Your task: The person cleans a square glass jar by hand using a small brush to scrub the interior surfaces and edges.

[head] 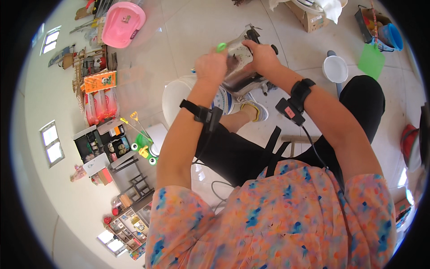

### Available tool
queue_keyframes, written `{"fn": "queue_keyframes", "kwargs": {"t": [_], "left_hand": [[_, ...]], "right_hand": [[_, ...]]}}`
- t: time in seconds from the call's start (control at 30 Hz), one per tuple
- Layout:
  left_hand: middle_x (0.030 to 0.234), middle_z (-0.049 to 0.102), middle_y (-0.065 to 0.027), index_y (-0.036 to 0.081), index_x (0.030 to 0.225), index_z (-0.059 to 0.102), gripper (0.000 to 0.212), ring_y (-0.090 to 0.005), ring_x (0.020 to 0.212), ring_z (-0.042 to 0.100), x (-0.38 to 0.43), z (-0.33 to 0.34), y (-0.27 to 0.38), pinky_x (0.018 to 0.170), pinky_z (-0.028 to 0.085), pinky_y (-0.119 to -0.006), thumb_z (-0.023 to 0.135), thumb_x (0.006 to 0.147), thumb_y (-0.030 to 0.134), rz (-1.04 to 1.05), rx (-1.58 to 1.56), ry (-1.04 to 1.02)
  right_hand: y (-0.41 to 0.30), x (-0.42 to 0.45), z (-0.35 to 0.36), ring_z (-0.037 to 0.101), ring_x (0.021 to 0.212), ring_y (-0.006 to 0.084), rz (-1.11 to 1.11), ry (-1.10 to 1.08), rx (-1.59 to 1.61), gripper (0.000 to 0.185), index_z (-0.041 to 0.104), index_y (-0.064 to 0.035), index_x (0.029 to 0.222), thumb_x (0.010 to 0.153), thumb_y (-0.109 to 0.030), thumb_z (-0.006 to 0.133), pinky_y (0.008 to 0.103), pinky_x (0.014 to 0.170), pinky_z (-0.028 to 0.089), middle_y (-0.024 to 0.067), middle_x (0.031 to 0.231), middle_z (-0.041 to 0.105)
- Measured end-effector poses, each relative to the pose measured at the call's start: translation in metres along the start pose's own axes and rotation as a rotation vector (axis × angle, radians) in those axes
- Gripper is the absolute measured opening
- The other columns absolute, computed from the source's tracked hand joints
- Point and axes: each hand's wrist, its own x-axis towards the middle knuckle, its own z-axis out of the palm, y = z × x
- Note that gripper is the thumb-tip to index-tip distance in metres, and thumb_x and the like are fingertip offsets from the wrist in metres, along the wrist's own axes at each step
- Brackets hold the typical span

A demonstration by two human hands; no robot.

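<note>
A shiny metal vessel with black fittings (pixel 242 80) is tilted above the floor in front of me, dark specks on its upper side. My right hand (pixel 263 59) grips its upper right part, thumb and fingers on the metal near a black fitting. Against the vessel's left side is my left hand (pixel 211 67), closed on a small tool whose bright green end (pixel 221 47) sticks out above the fist; the rest of the tool is hidden or blurred. Below the vessel stands a white bucket (pixel 176 97) with blue print, partly behind my left forearm.
My shoe (pixel 260 111) is beside the bucket. A white dipper (pixel 335 69) and a green fly swatter (pixel 371 61) are at the right. A pink basin (pixel 122 25) stands at the upper left, a cardboard box (pixel 310 22) at the top. A cable hangs from my right wrist strap.
</note>
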Motion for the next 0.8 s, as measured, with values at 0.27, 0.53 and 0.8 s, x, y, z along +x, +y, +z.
{"fn": "queue_keyframes", "kwargs": {"t": [0.27,0.53,0.8], "left_hand": [[0.082,0.059,-0.0107,0.017,0.086,0.061,0.010,-0.0315,0.064,0.062,0.004,-0.001,-0.002,0.052,0.048,-0.042,0.055,0.078,0.015,0.012,-0.001,0.052],[0.083,0.061,-0.0105,0.019,0.088,0.061,0.012,-0.0312,0.064,0.063,0.002,0.003,0.002,0.053,0.049,-0.042,0.056,0.077,0.015,-0.016,0.048,0.008],[0.082,0.061,-0.0111,0.019,0.093,0.063,0.017,-0.0300,0.067,0.064,0.003,0.001,-0.001,0.054,0.049,-0.042,0.055,0.078,0.015,0.035,0.066,-0.003]], "right_hand": [[0.006,0.005,0.004,0.063,0.084,0.0365,-0.020,0.010,0.018,0.076,0.053,-0.0107,0.121,0.052,-0.019,0.084,0.0398,0.075,0.051,0.0174,0.089,0.067],[0.004,0.003,0.005,0.063,0.087,0.0361,0.020,-0.032,0.012,0.080,0.051,-0.0117,0.124,0.052,-0.019,0.084,0.0400,0.077,0.050,0.0178,0.092,0.066],[0.004,0.002,0.006,0.063,0.087,0.0360,0.003,0.012,-0.004,0.077,0.053,-0.0092,0.121,0.051,-0.017,0.086,0.0405,0.076,0.051,0.0199,0.089,0.066]]}}
